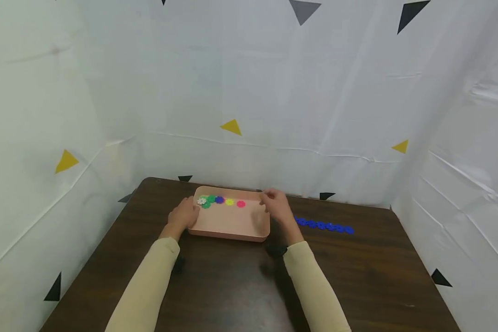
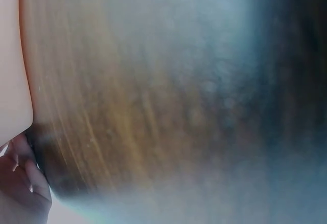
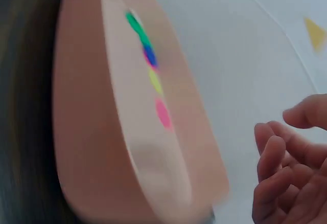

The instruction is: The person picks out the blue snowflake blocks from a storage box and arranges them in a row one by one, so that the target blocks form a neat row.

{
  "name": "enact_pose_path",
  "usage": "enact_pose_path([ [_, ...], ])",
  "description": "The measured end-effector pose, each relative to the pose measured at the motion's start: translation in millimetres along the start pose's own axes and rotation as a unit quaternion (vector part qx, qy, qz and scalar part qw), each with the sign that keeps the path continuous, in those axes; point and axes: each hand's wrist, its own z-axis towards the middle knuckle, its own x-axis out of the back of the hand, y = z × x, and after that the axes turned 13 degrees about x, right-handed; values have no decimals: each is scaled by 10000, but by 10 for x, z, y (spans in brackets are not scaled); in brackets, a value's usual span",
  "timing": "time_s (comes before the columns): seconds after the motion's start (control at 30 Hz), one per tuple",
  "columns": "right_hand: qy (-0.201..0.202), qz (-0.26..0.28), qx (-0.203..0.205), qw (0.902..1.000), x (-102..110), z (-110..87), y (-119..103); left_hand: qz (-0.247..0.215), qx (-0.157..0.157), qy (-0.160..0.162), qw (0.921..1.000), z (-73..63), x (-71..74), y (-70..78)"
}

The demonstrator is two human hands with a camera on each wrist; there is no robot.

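My left hand (image 1: 184, 213) grips the left rim of a pale pink tray (image 1: 228, 226), its thumb over the inner side. In the left wrist view the tray wall (image 2: 13, 55) fills the left edge, with fingers below it. My right hand (image 1: 275, 203) is raised by the tray's right end. Its fingers are loosely bent and nothing shows between them in the right wrist view (image 3: 286, 173). Notched plastic discs lie along the tray's far side: a white disc (image 1: 201, 201), green discs (image 1: 206, 205), a blue disc (image 1: 219, 199), a yellow disc (image 1: 229, 202) and a pink disc (image 1: 241, 204).
A row of several blue notched discs (image 1: 321, 225) lies on the dark wooden table (image 1: 232, 286), right of the tray. White sheeting (image 1: 249, 92) with black, grey and yellow triangles stands behind and at both sides of the table.
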Motion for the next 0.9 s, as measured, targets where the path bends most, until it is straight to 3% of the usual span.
enact_pose_path([
  [0.13, -914, -491, 69, 9946, -366, 118, -79, -58, 135, -123, 9998, -41, 22, 0],
  [0.23, -1242, -686, -13, 9899, -601, 176, -115, -108, 154, -159, 9997, -84, 29, 8],
  [0.53, -1167, -937, -337, 9882, -1110, 319, -110, -107, 79, 36, 9999, -124, -57, 35],
  [0.73, -985, -1521, -229, 9832, -1233, 240, -35, -139, 107, -35, 9998, -139, -155, 68],
  [0.9, -914, -1679, -221, 9813, -1291, 225, -48, -103, 137, -32, 9998, -137, -161, 74],
])
